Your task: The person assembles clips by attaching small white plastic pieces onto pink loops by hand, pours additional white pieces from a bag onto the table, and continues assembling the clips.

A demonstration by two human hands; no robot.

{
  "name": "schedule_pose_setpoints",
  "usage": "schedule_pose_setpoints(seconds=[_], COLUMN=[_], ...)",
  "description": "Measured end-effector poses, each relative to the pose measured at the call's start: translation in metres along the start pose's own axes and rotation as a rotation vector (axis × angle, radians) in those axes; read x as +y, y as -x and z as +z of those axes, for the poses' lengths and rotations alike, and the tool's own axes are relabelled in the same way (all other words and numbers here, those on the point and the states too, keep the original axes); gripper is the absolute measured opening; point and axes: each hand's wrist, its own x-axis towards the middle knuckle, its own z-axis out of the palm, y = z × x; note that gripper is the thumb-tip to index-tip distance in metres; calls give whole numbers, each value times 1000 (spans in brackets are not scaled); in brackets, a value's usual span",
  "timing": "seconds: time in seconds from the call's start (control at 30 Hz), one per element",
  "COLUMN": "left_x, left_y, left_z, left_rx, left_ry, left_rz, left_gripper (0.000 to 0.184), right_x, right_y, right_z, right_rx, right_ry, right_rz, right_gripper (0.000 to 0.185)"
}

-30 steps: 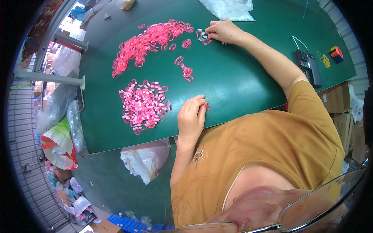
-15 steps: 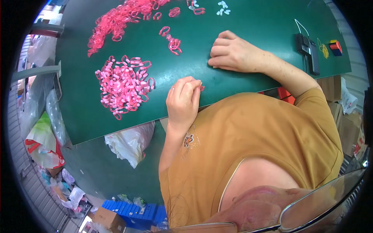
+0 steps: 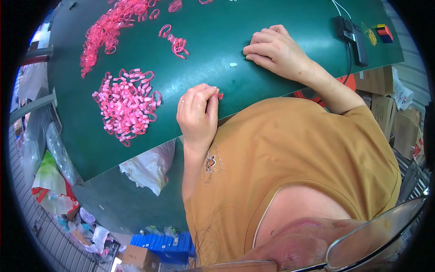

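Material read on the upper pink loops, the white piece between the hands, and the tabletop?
Upper pink loops: probably plastic, glossy; translucent-looking with bright glints. Flexible or rigid, can't tell.
White piece: possibly plastic, smooth; even pale surface, but too small to be sure.
Tabletop: maybe vinyl or laminate, semi-gloss; even green with broad, soft reflections. Core not visible.
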Motion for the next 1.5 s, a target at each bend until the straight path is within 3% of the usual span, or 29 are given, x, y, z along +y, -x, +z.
schedule_pose_setpoints(seconds=[0.37, 0.57, 0.93, 1.5], left_x=[-1, -2, 0, -1], left_y=[1, 1, -1, 0], left_z=[-1, -2, -2, -2], left_rx=[13, 14, 16, 31], left_ry=[46, 78, 90, 85], left_rz=[-47, -60, -72, -69], left_gripper=[23, 24, 23, 22], right_x=[-11, -17, -19, -15], right_y=[-9, -10, -14, -16], right_z=[4, 6, 13, 7], right_rx=[-40, -39, 3, -88], right_ry=[-39, -27, -98, -29], right_rz=[-74, 34, -127, -39], right_gripper=[13, 16, 11, 20])
